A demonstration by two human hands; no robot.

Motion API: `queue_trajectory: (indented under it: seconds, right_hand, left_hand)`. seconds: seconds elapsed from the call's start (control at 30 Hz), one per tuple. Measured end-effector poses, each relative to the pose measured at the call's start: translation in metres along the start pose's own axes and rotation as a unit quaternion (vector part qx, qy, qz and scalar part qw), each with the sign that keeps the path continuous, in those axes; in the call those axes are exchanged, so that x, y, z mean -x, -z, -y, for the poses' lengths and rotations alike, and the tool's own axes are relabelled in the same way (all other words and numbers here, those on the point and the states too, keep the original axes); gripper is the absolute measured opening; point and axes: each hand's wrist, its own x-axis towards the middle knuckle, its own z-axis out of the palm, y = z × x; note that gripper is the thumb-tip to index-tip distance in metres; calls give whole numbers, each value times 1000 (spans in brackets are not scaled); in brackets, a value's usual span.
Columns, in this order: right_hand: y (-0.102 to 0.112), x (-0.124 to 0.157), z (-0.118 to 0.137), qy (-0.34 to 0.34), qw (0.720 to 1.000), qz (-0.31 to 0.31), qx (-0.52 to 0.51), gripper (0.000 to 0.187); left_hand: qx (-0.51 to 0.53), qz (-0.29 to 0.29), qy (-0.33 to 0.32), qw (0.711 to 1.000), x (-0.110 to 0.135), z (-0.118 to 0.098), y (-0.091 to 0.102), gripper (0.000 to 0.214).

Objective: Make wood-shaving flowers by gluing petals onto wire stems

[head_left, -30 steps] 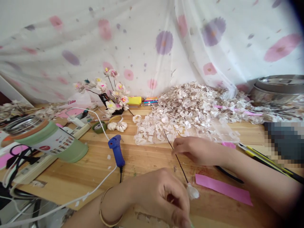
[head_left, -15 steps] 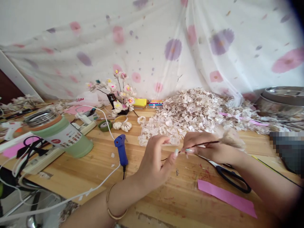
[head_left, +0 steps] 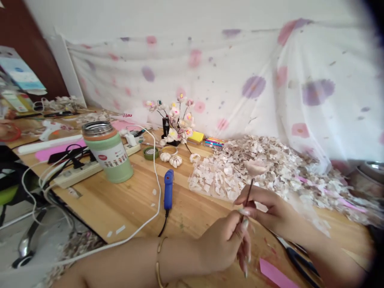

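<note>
A pale handmade flower (head_left: 255,168) stands upright on a thin dark brown stem (head_left: 249,193) in front of me. My right hand (head_left: 273,208) pinches this stem below the bloom. Just under it, my left hand (head_left: 223,244) has thumb and forefinger closed on the lower stem, its other fingers hanging down. The two hands meet there, so the stem's bottom end is hidden. Beneath my right forearm lie black-handled scissors (head_left: 300,262), partly covered. A pink paper strip (head_left: 274,272) is on the table close to them.
Behind the hands, a clear tray (head_left: 192,185) of petals adjoins a large petal heap (head_left: 270,150). To the left are a blue glue gun (head_left: 168,190), a white cable (head_left: 155,176), a green tumbler (head_left: 118,170), a power strip (head_left: 75,174) and a flower arrangement (head_left: 174,120).
My view has turned left. The flower, earlier lying sideways over my right wrist, now points up. My left hand has come in under my right and closed on the stem.
</note>
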Motion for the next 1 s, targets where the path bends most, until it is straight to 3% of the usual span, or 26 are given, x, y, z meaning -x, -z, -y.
queue_trajectory:
  seconds: [0.1, 0.13, 0.2, 0.27, 0.33, 0.43, 0.53, 0.7, 0.9, 1.0]
  right_hand:
    - [8, -17, -20, 50, 987, 117, -99, 50]
    - [9, -25, -29, 55, 981, 121, -141, 56]
    - [6, -45, -47, 23, 987, 32, -154, 57]
    - [-3, -71, -63, -75, 994, -79, 9, 46]
    - [-16, -99, -77, -107, 986, -105, 76, 34]
    - [-35, -138, -90, -100, 977, -109, 152, 19]
    - [-47, -163, -96, -79, 967, -104, 217, 29]
    - [-45, -179, -94, -42, 951, -61, 300, 44]
    - [-30, -175, -86, -24, 932, -24, 362, 26]
    - [-28, -173, -86, -20, 929, -8, 370, 26]
  left_hand:
    - [-48, -10, -17, 999, 7, 1, -2, 45]
    - [-69, -17, -37, 997, 9, 0, -2, 44]
    - [-122, -26, -97, 987, 13, -1, -3, 43]
    - [-181, -27, -151, 971, 15, -3, -3, 42]
    - [-233, -24, -168, 957, 15, -7, -2, 40]
    - [-296, -9, -149, 943, 15, -12, 2, 35]
    - [-345, -3, -134, 929, 14, -16, 5, 30]
    - [-381, -13, -129, 916, 14, -22, 6, 28]
    - [-372, -3, -136, 918, 14, -24, 5, 27]
    - [-367, -9, -151, 918, 13, -19, 4, 25]
